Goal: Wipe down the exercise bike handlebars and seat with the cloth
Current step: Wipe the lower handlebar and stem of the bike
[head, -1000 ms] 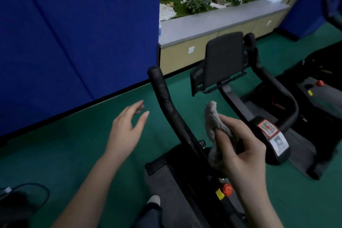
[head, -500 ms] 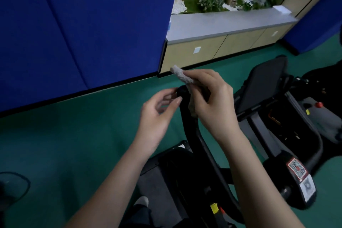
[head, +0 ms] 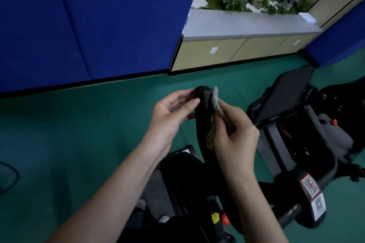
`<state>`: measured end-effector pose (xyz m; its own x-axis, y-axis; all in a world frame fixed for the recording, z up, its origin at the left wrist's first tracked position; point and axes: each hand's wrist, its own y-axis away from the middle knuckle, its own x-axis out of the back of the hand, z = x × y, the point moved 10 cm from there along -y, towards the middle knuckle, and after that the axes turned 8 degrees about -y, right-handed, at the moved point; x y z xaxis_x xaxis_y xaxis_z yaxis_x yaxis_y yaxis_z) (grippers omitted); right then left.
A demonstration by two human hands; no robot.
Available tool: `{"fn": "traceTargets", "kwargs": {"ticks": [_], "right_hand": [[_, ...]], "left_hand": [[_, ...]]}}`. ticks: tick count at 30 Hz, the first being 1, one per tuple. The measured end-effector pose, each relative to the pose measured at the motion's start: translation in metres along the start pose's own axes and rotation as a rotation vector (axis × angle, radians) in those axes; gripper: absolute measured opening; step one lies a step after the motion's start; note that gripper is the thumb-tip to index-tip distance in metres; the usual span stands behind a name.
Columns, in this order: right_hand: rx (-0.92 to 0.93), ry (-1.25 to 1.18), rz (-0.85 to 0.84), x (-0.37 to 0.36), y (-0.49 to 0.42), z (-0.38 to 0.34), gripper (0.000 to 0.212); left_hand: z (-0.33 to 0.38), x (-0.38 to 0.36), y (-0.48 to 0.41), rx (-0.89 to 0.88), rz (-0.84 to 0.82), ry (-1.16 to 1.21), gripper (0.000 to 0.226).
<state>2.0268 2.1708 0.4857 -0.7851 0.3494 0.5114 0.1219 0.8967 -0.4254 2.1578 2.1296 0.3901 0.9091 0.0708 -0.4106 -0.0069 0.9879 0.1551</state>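
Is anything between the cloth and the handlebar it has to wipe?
Nothing visible. The right hand holds the cloth directly against the handlebar, on its right side just below the tip. The left hand holds the tip from the opposite side, clear of the cloth.

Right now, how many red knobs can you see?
2. One red knob sits at the far right; the lower red knob is near the bottom, beside a yellow sticker. More may be hidden.
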Motion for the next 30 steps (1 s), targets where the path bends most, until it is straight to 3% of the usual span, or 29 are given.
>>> {"fn": "traceTargets", "kwargs": {"ticks": [3, 8, 12, 15, 19, 25, 30], "right_hand": [[0.103, 0.014, 0.057, -0.003, 0.000, -0.010, 0.034], [0.197, 0.076, -0.025, 0.005, 0.029, -0.006, 0.034], [0.299, 0.062, 0.072, 0.015, 0.013, -0.018, 0.033], [0.435, 0.139, -0.069, -0.005, 0.008, -0.028, 0.033], [0.468, 0.157, -0.235, -0.007, 0.032, -0.012, 0.035], [0.505, 0.130, -0.196, -0.006, 0.020, -0.022, 0.037], [0.398, 0.052, -0.218, 0.010, 0.037, -0.009, 0.033]], "left_hand": [[0.001, -0.001, 0.000, 0.000, -0.011, 0.017, 0.023], [-0.002, 0.005, 0.003, 0.015, 0.004, -0.074, 0.025], [-0.005, 0.004, 0.007, 0.012, -0.002, -0.061, 0.022], [-0.004, -0.002, 0.009, 0.000, -0.053, 0.003, 0.026], [-0.007, 0.004, 0.009, 0.012, 0.002, -0.011, 0.026], [-0.005, 0.002, 0.011, 0.000, -0.013, 0.006, 0.029], [-0.006, 0.006, 0.013, -0.011, 0.032, -0.079, 0.034]]}}
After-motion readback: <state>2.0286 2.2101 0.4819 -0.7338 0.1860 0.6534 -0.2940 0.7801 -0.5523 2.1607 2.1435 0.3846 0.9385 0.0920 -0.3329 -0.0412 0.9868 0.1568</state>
